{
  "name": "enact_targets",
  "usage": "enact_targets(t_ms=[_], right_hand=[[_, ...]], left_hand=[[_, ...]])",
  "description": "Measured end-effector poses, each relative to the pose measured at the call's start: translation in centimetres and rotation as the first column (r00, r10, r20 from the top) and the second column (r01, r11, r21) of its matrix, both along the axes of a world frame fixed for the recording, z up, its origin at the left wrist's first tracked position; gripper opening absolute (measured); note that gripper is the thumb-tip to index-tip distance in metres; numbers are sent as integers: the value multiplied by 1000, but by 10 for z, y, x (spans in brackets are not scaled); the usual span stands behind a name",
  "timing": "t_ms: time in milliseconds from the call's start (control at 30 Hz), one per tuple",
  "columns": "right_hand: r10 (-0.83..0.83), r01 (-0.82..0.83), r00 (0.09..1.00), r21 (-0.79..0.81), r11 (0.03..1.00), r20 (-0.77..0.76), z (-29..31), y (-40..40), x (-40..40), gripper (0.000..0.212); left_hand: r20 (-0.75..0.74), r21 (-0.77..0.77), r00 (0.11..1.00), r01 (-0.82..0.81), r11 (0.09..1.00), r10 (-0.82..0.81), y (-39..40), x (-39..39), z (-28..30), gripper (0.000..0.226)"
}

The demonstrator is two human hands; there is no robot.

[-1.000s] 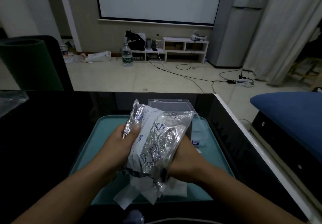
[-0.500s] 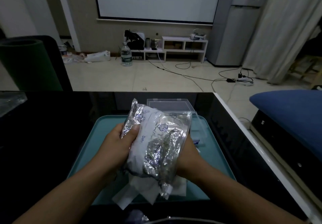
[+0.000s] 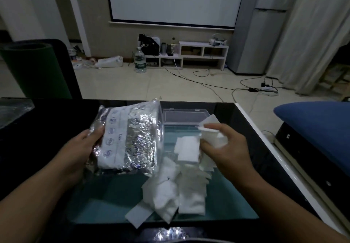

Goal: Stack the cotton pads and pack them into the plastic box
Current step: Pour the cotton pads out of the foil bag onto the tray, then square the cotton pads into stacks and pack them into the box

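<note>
My left hand [image 3: 81, 148] grips a crinkled silver foil bag [image 3: 130, 138] by its left edge and holds it above the teal tray [image 3: 106, 205]. My right hand [image 3: 223, 148] pinches a small bunch of white cotton pads [image 3: 210, 133] just right of the bag. A loose heap of white square cotton pads [image 3: 170, 189] lies on the tray below and between the hands. The clear plastic box [image 3: 181, 117] stands open at the tray's far edge, partly hidden behind the bag.
The tray sits on a black glossy table [image 3: 37, 129] with a white right edge [image 3: 265, 144]. A blue cushion [image 3: 318, 129] lies to the right. A dark green roll [image 3: 32, 68] stands far left. Crumpled plastic [image 3: 13, 110] rests on the table's left.
Both hands held the bag together before. Now my right hand has come away to the right with cotton pads in it, the left hand has swung the bag leftward, and more pads lie on the tray.
</note>
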State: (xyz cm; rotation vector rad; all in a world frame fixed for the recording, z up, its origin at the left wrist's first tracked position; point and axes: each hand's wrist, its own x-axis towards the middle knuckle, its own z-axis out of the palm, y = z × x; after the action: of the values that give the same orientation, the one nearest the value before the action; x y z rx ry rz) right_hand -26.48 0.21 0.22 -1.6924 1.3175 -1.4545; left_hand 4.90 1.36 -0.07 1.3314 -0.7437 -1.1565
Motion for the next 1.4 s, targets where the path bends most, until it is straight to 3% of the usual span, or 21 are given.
enact_targets(t_ms=[233, 300, 400, 467, 500, 567, 633, 767, 867, 933, 1000, 1133, 1267, 1400], right_hand=[[59, 13, 927, 189, 982, -370, -54, 36, 0, 49], [102, 10, 842, 205, 979, -529, -55, 45, 2, 58], [105, 82, 621, 197, 977, -777, -49, 48, -5, 90], [49, 118, 533, 132, 984, -845, -46, 40, -15, 108], [44, 122, 507, 123, 985, -861, -46, 35, -19, 110], [80, 104, 524, 157, 982, -848, -42, 30, -25, 111], [62, 65, 611, 128, 990, -789, -35, 31, -24, 97], [-177, 107, 766, -150, 983, -617, -19, 23, -22, 59], [-196, 186, 810, -75, 980, -553, -4, -10, -30, 64], [-69, 175, 776, 108, 979, -628, 4, -37, -39, 87], [103, 137, 705, 277, 951, -702, 5, -57, -41, 96], [240, 132, 559, 371, 919, -794, -11, -66, -31, 69], [153, 127, 560, 267, 955, -814, -16, -59, -29, 48], [284, 89, 601, 415, 905, -747, -20, -52, -23, 64]], left_hand=[[256, 90, 965, -89, 992, 63, -4, 25, -27, 33], [394, 53, 915, -120, 991, 90, -9, 19, -31, 30], [670, 32, 742, -58, 998, 22, -19, 13, -33, 49], [854, 78, 519, -69, 995, -31, -23, 12, -36, 73], [919, 32, 395, -90, 995, 6, -22, 9, -36, 77], [971, -125, 205, 0, 992, 122, -14, -4, -30, 76], [969, -237, 136, 258, 937, 208, 3, -29, -29, 71], [977, -145, -17, 677, 721, 212, 50, -97, -47, 71], [952, -47, -169, 741, 670, 254, 49, -116, -66, 82], [947, -7, -207, 754, 657, 247, 41, -118, -71, 81], [946, 22, -221, 775, 631, 237, 35, -118, -74, 78], [934, 43, -263, 756, 654, 243, 25, -120, -70, 75], [930, 76, -300, 726, 683, 215, 19, -121, -70, 76], [963, 32, -202, 743, 668, 178, 26, -122, -61, 72]])
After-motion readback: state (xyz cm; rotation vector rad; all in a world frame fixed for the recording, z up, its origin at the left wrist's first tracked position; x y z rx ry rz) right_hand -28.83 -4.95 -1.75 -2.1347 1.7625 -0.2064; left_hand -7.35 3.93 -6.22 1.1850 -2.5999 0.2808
